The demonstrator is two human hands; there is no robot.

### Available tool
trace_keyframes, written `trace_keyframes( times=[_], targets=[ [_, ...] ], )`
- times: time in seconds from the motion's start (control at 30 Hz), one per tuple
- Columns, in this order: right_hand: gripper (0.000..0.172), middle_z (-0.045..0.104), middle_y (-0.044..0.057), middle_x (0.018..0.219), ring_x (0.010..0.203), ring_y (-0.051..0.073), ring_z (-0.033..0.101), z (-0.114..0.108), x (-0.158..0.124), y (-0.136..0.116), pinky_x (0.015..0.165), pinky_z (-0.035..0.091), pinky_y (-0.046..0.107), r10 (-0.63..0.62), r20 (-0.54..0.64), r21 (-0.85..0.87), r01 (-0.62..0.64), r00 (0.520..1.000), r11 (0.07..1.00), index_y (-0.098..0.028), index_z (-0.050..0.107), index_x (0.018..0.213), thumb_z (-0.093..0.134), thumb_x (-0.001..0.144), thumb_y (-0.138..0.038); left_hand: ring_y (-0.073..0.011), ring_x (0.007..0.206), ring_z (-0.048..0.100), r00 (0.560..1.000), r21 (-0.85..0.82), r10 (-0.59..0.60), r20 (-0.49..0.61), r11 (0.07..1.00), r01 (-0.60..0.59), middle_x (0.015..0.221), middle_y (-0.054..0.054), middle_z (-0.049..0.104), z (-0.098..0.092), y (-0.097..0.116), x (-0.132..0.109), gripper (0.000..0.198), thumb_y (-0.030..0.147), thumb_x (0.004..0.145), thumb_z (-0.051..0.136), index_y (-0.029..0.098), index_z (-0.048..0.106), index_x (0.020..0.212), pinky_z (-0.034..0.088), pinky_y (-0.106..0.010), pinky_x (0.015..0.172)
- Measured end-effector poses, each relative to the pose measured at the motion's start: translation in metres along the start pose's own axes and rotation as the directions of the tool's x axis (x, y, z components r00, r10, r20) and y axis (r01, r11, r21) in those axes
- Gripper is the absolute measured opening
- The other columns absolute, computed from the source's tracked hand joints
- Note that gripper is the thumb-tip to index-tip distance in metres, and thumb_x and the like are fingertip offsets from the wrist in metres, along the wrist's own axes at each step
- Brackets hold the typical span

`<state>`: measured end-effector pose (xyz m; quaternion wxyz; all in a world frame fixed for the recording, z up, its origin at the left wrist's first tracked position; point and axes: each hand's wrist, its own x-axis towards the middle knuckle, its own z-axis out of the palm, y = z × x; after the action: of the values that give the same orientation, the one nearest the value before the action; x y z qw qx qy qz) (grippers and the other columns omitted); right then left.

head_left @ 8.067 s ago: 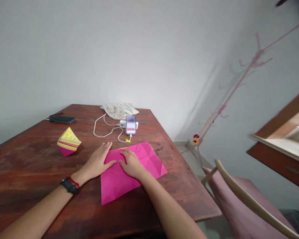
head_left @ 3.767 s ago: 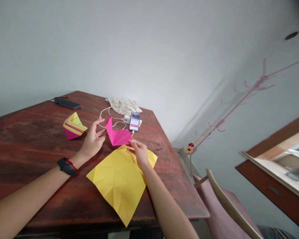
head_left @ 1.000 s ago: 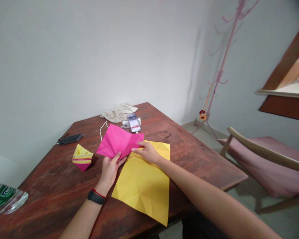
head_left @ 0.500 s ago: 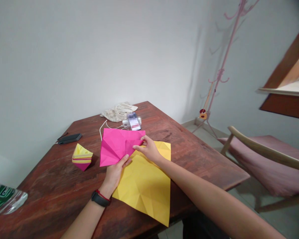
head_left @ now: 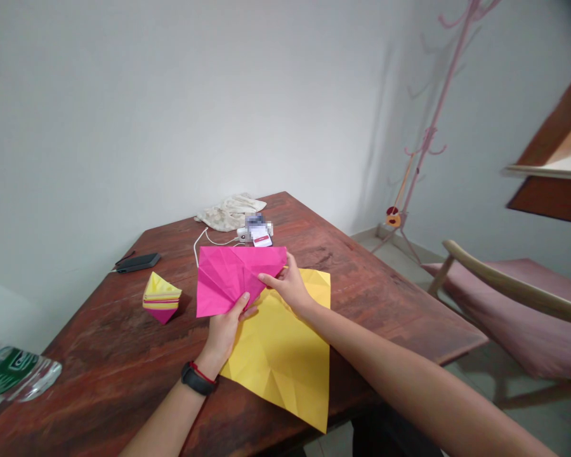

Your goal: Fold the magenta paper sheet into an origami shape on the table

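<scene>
One pink sheet [head_left: 221, 276] is in both hands, raised in front of the phone [head_left: 262, 240], its lower right side overlapping the far part of the yellow sheet [head_left: 285, 358] that lies on the table [head_left: 99, 368]. The left hand [head_left: 224, 330] grips its near edge, thumb on the face and fingers mostly hidden behind; the right hand [head_left: 291, 284] pinches the right side, thumb in front, fingertips at the far right corner. It looks like thin, creased paper, so it should be very light, limp across open panels and a little stiffer along folds; it would likely wrinkle or tear before it slips. A gentle pinch on the edges or beside a corner seems the best hold, with a thumb pinning the fold. Its face leans toward the wearer. The long axis runs left to right, with the far edge almost level across the view; the right end tapers to a corner pointing right, while creases fan out from near the left thumb.
</scene>
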<state>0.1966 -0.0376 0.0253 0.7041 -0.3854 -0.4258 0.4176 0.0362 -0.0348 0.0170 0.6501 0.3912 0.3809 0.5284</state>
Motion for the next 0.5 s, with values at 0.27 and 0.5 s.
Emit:
trace_keyframes(
  times=[0.27, 0.5],
  targets=[
    [0.051, 0.070, 0.007, 0.067, 0.054, 0.013, 0.063, 0.001, -0.004, 0.009, 0.049, 0.050, 0.022, 0.211, 0.210, -0.190, -0.172, 0.955, 0.967, -0.013, 0.066, 0.074, 0.067, 0.076, -0.063, -0.0308, 0.095, 0.074, 1.000, 0.055, -0.015, 0.015, 0.998, 0.015, 0.118, -0.018, 0.071, 0.002, 0.005, -0.003, 0.045, 0.019, 0.074, 0.083, 0.011, 0.068, 0.116, 0.063, -0.038, 0.078],
    [0.055, 0.068, 0.007, 0.060, 0.048, 0.014, 0.061, -0.002, 0.001, 0.013, 0.047, 0.048, 0.023, 0.172, 0.147, -0.243, -0.133, 0.974, 0.961, -0.014, 0.065, 0.065, 0.065, 0.074, -0.068, -0.0311, 0.086, 0.076, 1.000, 0.071, 0.016, 0.023, 0.997, -0.018, 0.119, -0.017, 0.071, 0.003, 0.004, -0.003, 0.055, 0.031, 0.080, 0.079, 0.015, 0.058, 0.128, 0.064, -0.040, 0.070]
  ],
)
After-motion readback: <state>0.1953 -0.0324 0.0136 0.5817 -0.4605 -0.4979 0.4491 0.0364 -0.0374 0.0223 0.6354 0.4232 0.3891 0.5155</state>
